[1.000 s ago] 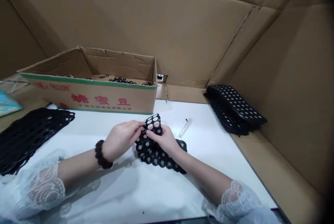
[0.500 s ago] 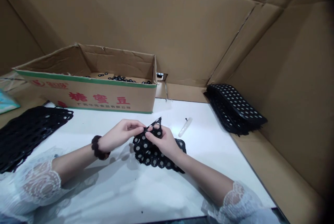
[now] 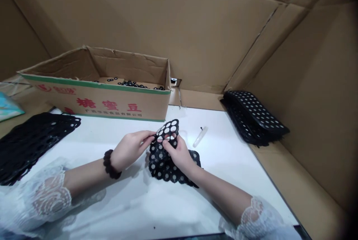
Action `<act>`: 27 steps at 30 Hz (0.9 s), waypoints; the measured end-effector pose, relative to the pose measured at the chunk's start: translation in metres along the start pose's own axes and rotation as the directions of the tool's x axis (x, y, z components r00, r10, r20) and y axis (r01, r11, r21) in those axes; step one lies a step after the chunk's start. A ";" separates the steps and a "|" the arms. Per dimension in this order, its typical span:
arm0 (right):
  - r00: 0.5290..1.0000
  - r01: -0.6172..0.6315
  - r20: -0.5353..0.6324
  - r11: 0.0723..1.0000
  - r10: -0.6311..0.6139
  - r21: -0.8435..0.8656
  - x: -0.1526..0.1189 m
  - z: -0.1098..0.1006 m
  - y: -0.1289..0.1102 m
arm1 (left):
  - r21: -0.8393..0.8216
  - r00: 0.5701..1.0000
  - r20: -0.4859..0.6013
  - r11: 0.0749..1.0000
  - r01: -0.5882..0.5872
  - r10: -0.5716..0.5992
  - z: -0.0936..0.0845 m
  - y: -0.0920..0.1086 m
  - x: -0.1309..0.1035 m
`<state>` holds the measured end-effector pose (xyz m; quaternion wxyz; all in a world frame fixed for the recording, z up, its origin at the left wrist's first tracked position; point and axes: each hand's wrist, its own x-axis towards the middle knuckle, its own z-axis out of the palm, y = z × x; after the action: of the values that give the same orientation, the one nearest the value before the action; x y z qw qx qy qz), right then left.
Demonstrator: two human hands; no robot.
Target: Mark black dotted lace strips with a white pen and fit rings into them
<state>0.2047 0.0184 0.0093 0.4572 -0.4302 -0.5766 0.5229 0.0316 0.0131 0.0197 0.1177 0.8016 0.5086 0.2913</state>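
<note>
Both hands grip a black sheet with rows of pale round dots (image 3: 165, 161) over the white tabletop. My left hand (image 3: 134, 145), with a dark beaded band on its wrist, pinches the sheet's left edge between thumb and fingers. From the right, my right hand (image 3: 180, 154) has its thumb on the front and its fingers behind, partly hidden. The sheet's upper part is bent up between the hands and shows bright white dots. Its lower part hangs or lies in folds below them; I cannot tell which. A small translucent tube-like tool (image 3: 200, 137) lies right of the hands.
A cardboard box (image 3: 131, 100) with small black rings (image 3: 132, 84) inside stands at the back left. Black perforated sheets (image 3: 33, 143) lie on the left, and a stack of dotted black sheets (image 3: 254, 117) on the right. Cardboard walls (image 3: 151, 12) enclose the white table (image 3: 117, 210).
The upper part of the sheet has been bent up and spread, so rows of white dots now show. My left hand has moved slightly right. The whole view has shifted a little.
</note>
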 end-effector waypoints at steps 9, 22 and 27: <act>0.999 -0.025 -0.035 1.000 0.025 0.002 -0.002 0.000 -0.001 | -0.112 0.989 0.142 0.993 0.047 -0.031 -0.003 0.002 0.000; 0.999 -0.026 -0.032 0.998 0.024 -0.059 -0.001 -0.004 0.003 | 0.435 0.762 -0.639 0.868 0.239 0.110 -0.099 -0.023 0.050; 0.975 -0.019 0.222 1.000 0.023 -0.020 0.002 -0.006 0.006 | 0.566 0.807 -0.574 0.780 0.268 0.139 -0.143 -0.047 0.090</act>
<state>0.2105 0.0222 0.0040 0.3804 -0.3790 -0.6242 0.5675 -0.0593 0.0984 0.1432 -0.3059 0.6452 0.6147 0.3352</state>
